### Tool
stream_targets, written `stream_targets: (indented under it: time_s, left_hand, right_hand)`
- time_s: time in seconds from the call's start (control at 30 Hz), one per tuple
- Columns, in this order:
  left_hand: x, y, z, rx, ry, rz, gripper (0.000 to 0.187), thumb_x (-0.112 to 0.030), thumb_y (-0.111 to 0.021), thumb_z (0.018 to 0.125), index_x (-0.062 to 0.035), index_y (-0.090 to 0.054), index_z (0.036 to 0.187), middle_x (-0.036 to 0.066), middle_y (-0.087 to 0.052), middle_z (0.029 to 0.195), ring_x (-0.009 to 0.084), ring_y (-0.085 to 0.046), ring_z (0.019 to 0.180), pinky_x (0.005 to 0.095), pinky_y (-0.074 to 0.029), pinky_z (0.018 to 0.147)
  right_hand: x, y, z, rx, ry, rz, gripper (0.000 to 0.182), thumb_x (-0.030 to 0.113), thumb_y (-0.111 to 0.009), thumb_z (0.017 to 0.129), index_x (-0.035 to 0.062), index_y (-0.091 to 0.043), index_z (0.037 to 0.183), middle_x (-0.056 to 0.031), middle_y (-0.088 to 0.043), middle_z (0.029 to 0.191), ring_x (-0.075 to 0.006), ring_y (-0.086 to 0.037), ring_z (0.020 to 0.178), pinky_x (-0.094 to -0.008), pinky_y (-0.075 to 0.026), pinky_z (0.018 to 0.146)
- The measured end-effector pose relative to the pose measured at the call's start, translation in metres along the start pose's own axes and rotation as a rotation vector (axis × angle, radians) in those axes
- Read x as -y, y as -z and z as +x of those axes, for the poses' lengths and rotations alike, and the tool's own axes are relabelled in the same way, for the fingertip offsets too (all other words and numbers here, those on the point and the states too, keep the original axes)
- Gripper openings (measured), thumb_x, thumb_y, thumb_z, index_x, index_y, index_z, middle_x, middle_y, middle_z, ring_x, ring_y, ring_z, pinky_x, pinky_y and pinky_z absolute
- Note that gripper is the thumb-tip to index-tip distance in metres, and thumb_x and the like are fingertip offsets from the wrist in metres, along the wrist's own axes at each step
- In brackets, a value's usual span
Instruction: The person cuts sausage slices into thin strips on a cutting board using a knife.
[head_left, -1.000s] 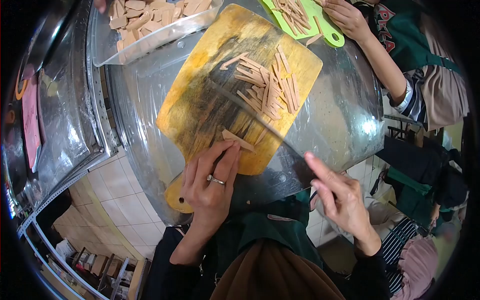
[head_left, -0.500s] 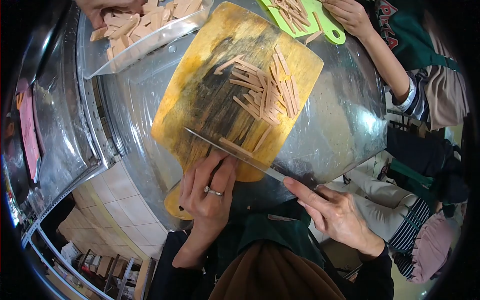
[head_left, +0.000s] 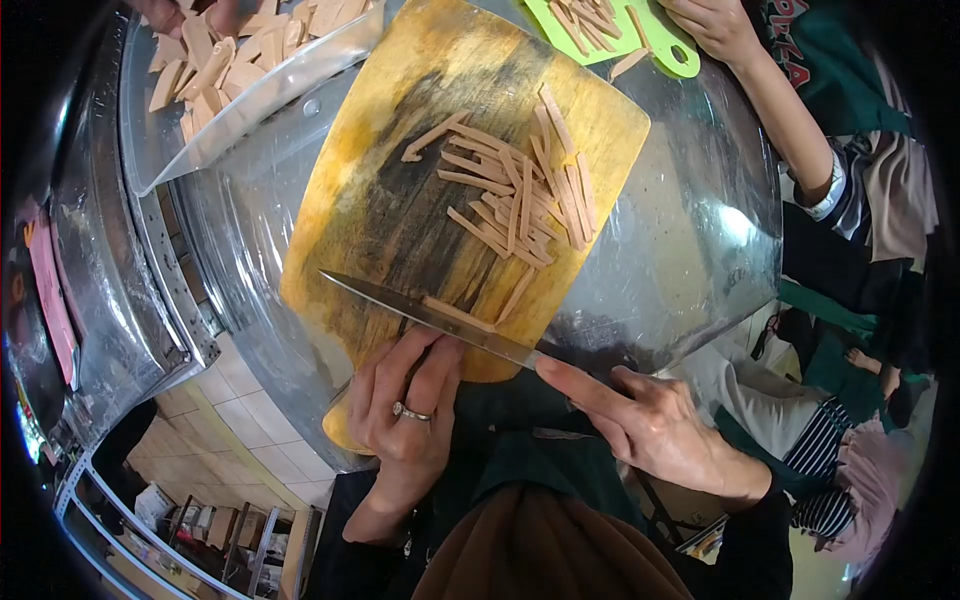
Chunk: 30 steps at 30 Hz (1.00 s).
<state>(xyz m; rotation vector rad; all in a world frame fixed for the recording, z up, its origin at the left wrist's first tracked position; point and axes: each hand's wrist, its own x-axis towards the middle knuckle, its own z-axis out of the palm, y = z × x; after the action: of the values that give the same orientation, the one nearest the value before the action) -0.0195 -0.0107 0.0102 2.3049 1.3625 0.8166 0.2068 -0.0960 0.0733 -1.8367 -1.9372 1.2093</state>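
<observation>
My right hand point(head_left: 660, 425) grips a kitchen knife point(head_left: 400, 304), its index finger stretched along the blade's spine. The blade lies slantwise low over the near part of a worn wooden cutting board point(head_left: 345, 200), tip toward the left. Curled beside the blade, my left hand point(head_left: 405, 405) presses its fingertips down on the board; what lies under them is hidden. One tan strip point(head_left: 455, 313) rests along the far side of the blade. Farther up the board is a loose pile of thin tan strips point(head_left: 520, 195).
A clear plastic bin point(head_left: 265, 115) holds tan flat pieces point(head_left: 215, 65), with another person's hand point(head_left: 228, 14) in it. At the top right, a co-worker's hand point(head_left: 715, 30) is beside a green cutting board point(head_left: 683, 58) with strips. A metal table point(head_left: 690, 210) lies beneath.
The view has shifted slightly, so the board and knife appear a little lower and farther left. The hand in the bin has moved up toward the frame edge. My hands keep nearly the same pose.
</observation>
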Motion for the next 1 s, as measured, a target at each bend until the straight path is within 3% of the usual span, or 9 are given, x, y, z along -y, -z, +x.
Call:
stream_targets:
  time_s: [0.37, 0.73, 1.0]
  left_hand:
    - [-0.003, -0.005, 0.003, -0.069, -0.028, -0.029, 0.030, 0.002, -0.085, 0.075, -0.0048, -0.078, 0.104, 0.007, -0.076, 0.103, 0.0263, -0.072, 0.090, 0.0354, -0.059, 0.080]
    - [-0.001, -0.008, -0.003, -0.114, -0.026, 0.003, 0.028, 0.002, -0.084, 0.076, -0.0062, -0.078, 0.102, 0.006, -0.075, 0.103, 0.0256, -0.073, 0.090, 0.0341, -0.059, 0.081]
    - [-0.001, -0.008, -0.002, -0.127, -0.037, 0.009, 0.028, 0.002, -0.085, 0.075, -0.0073, -0.078, 0.100, 0.005, -0.075, 0.103, 0.0252, -0.072, 0.089, 0.0333, -0.059, 0.078]
  right_hand:
    - [-0.005, 0.002, 0.025, -0.151, 0.068, 0.118, 0.070, 0.003, -0.069, 0.095, 0.0233, -0.046, 0.158, -0.0124, -0.062, 0.066, -0.0257, -0.062, 0.055, -0.0416, -0.053, 0.053]
    - [0.008, 0.007, -0.006, -0.100, 0.019, 0.024, 0.071, 0.007, -0.071, 0.095, 0.0256, -0.046, 0.158, -0.0143, -0.063, 0.068, -0.0262, -0.060, 0.057, -0.0424, -0.053, 0.054]
    - [0.008, 0.003, -0.007, -0.082, -0.012, -0.097, 0.073, 0.011, -0.071, 0.095, 0.0308, -0.042, 0.160, -0.0096, -0.056, 0.064, -0.0252, -0.060, 0.051, -0.0431, -0.055, 0.050]
